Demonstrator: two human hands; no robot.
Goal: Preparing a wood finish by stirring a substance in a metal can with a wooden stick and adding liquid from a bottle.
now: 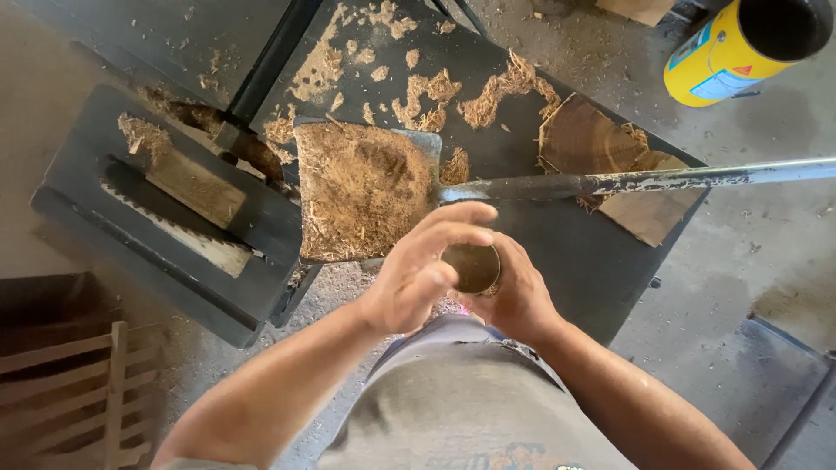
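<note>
A small round brown cup-like piece [471,265] sits between both of my hands, just below the middle of the head view. My right hand [515,296] is wrapped around it from the right. My left hand [420,268] curls over its top and left side, fingers touching it. Just beyond the hands lies a shovel blade [361,190] heaped with sawdust, resting on a dark metal table [575,261]. The shovel's long metal handle [662,180] runs off to the right edge.
Sawdust piles [427,91] and a wooden block [610,165] lie on the table. A dark metal machine block [174,218] with wood strips stands left. A yellow cylinder [740,48] lies top right on the concrete floor. Wooden slats [78,392] are bottom left.
</note>
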